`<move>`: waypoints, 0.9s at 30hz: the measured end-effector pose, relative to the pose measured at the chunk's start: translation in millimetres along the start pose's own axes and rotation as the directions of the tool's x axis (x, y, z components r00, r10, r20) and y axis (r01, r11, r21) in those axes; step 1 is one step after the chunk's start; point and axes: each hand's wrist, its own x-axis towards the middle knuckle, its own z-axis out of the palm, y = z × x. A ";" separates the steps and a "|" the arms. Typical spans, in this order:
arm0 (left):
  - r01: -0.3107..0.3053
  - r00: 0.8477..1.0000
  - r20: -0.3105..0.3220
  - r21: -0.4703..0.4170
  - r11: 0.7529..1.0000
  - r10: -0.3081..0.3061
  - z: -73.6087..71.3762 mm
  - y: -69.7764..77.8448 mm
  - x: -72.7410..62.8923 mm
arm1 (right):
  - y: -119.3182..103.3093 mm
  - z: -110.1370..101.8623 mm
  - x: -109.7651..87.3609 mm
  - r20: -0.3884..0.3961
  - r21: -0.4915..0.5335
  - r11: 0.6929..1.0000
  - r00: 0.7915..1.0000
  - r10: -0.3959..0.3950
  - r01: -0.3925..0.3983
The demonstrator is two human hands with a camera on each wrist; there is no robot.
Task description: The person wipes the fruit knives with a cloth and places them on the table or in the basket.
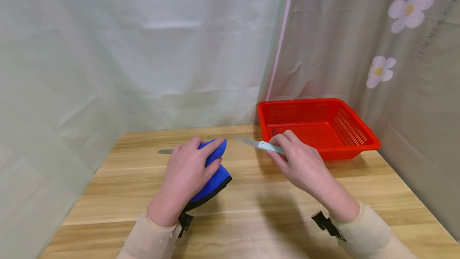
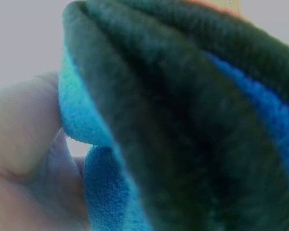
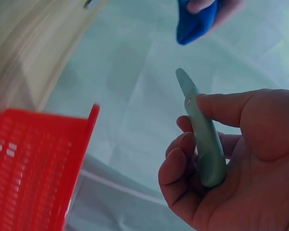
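Pale green handle in its grip, the right hand [image 1: 298, 156] holds a small knife [image 1: 264, 145] above the table [image 1: 248, 219], thumb near the pivot, blade out and pointing toward the cloth but apart from it. Blue with a black edge, that cloth [image 1: 219, 177] is folded and pinched in the left hand [image 1: 190, 163]. Past that hand's far side shows a metal blade [image 1: 165, 151], the rest hidden. Just beyond the right hand sits a red plastic basket [image 1: 323, 153]. Pale curtains [image 1: 187, 51] hang behind, printed with flowers [image 1: 409, 10] at the right.
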 end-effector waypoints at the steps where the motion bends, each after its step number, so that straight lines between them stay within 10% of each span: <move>1: -0.003 1.000 0.003 0.002 1.000 0.003 -0.5 0.2 0.6 | 2.0 -2.5 1.7 0.005 -0.007 1.000 1.000 0.012 -0.012; 27: -0.086 0.996 0.002 0.017 0.996 0.086 -2.3 0.5 -3.8 | 79.8 -30.6 43.4 0.153 -0.245 0.958 0.970 0.189 -0.148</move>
